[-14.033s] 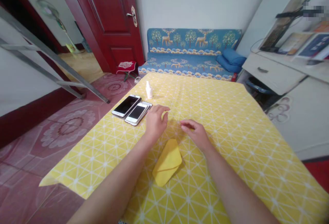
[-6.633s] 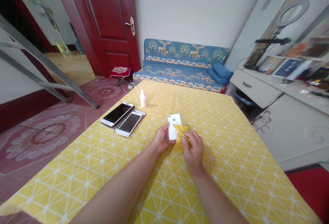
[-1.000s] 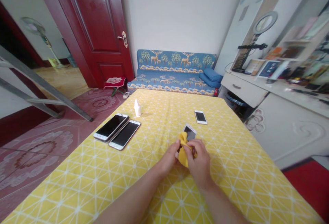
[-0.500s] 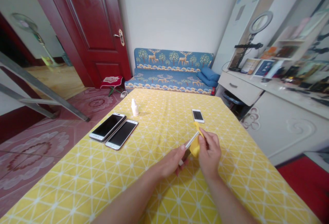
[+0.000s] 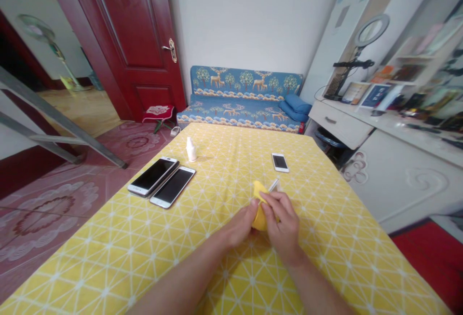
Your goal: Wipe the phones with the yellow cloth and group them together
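My left hand [image 5: 243, 224] is closed on the lower end of a thin, white-edged phone [image 5: 274, 184], held tilted above the table. My right hand [image 5: 283, 221] pinches a yellow cloth [image 5: 259, 218] folded around the phone's edge, close to my left thumb. Only the phone's far end shows; cloth and fingers hide the rest. Beyond my hands, a small white phone [image 5: 279, 162] lies on the table. To the left are a larger phone [image 5: 153, 176] with a white front and another white-framed phone [image 5: 173, 187] side by side. A white bottle [image 5: 191, 151] stands behind them.
The table wears a yellow cloth with white lines [image 5: 231, 170]. Behind it is a blue patterned sofa [image 5: 235, 105]. A white dresser [image 5: 340, 122] stands to the right with a ring light [image 5: 372, 30]. A red stool [image 5: 158, 112] and metal ladder legs [image 5: 83, 136] are at left.
My right hand and the yellow cloth have slid down the phone's edge toward my left hand, so the phone's far end is now bare.
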{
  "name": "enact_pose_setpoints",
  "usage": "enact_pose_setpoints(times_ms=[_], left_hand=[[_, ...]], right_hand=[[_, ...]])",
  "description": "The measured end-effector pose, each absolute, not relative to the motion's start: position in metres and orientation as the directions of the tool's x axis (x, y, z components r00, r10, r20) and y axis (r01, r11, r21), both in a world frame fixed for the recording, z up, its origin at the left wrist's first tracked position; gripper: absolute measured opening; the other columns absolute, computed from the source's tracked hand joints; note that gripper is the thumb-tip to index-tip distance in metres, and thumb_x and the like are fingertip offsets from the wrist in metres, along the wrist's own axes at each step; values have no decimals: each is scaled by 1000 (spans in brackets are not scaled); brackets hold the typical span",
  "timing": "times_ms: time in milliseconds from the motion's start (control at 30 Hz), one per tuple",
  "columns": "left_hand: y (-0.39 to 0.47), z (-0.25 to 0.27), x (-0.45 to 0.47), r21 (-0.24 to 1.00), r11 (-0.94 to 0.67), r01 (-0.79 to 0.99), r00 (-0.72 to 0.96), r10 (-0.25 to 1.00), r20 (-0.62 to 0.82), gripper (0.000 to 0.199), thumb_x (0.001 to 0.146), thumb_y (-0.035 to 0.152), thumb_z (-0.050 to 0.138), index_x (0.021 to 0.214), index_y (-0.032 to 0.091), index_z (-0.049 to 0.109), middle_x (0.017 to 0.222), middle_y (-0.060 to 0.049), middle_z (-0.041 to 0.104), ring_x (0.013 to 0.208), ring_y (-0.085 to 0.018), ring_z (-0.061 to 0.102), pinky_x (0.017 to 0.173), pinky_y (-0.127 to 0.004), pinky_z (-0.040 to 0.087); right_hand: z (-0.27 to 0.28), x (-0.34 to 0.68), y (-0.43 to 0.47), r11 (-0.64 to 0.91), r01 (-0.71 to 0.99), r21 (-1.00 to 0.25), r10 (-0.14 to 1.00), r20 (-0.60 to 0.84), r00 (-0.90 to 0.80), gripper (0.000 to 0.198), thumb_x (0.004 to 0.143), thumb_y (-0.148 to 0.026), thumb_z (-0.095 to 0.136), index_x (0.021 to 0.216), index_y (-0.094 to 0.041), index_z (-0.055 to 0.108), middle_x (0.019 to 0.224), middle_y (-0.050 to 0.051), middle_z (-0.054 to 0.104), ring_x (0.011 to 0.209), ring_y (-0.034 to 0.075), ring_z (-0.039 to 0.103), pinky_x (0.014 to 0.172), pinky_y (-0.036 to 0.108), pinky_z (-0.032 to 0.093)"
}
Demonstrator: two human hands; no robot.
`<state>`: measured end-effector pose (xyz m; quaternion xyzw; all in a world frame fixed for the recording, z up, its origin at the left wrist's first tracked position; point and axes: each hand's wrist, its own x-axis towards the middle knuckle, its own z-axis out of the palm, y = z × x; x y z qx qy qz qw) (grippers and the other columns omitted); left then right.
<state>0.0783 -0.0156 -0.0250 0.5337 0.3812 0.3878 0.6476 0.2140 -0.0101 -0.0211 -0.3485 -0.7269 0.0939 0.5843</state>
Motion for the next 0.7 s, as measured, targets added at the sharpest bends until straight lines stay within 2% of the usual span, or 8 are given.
enact_pose_setpoints(times_ms=[67, 133, 267, 367, 467, 567, 633, 700], left_hand=[[-14, -28, 78, 958, 196, -210, 371, 922, -107, 67, 79, 73, 38, 86, 13, 67, 71, -6, 61, 74, -16, 56, 67, -25, 42], [-13, -28, 78, 881, 326, -344, 364, 911, -195, 71, 75, 78, 38, 82, 12, 65, 72, -7, 63, 77, -18, 60, 69, -25, 46], [-10, -21, 77, 629, 568, -532, 415, 821, -392, 78, 72, 84, 32, 77, 12, 63, 64, -7, 63, 64, -17, 63, 53, -22, 45], [-8, -16, 76, 518, 588, -620, 475, 808, -349, 74, 79, 76, 35, 86, 9, 66, 70, -11, 67, 68, -18, 66, 56, -24, 48], [-4, -15, 78, 513, 491, -705, 417, 871, -261, 59, 86, 61, 43, 95, 8, 67, 79, -13, 70, 76, -21, 67, 66, -28, 52], [0, -18, 80, 552, 328, -767, 261, 944, -199, 47, 89, 50, 46, 98, 9, 67, 88, -12, 71, 84, -21, 67, 75, -30, 52], [1, -21, 79, 629, 266, -731, 195, 964, -181, 48, 89, 52, 45, 102, 11, 66, 93, -12, 70, 85, -21, 66, 75, -30, 52], [-1, -23, 79, 751, 242, -614, 176, 970, -168, 52, 87, 57, 46, 108, 13, 64, 99, -12, 69, 85, -22, 65, 69, -30, 52]], right_hand=[[-24, 206, -16, 755, 339, -561, 634, 757, -159, 34, 89, -5, 49, 115, -23, 62, 96, 6, 56, 88, 16, 57, 76, 29, 49], [-28, 199, -21, 757, 307, -577, 645, 736, -206, 33, 89, -5, 49, 115, -22, 61, 95, 6, 55, 88, 16, 57, 75, 29, 49], [-35, 190, -24, 790, 335, -513, 603, 747, -280, 35, 88, -5, 50, 118, -21, 59, 94, 7, 56, 87, 17, 57, 74, 30, 49], [-36, 190, -22, 792, 446, -416, 573, 760, -307, 36, 88, -6, 49, 116, -23, 61, 91, 6, 60, 84, 18, 58, 77, 33, 48], [-35, 195, -18, 750, 572, -332, 570, 762, -306, 33, 89, -9, 47, 111, -26, 64, 88, 4, 63, 82, 18, 58, 79, 37, 45], [-35, 204, -11, 687, 653, -319, 604, 751, -268, 32, 91, -11, 45, 111, -26, 65, 92, 5, 64, 89, 19, 59, 76, 35, 44], [-36, 209, -5, 660, 666, -348, 627, 743, -234, 32, 91, -13, 44, 114, -26, 64, 95, 6, 63, 93, 20, 59, 75, 34, 44], [-37, 213, -1, 660, 636, -400, 642, 739, -202, 33, 92, -14, 45, 118, -26, 62, 94, 6, 61, 89, 19, 58, 74, 33, 46]])
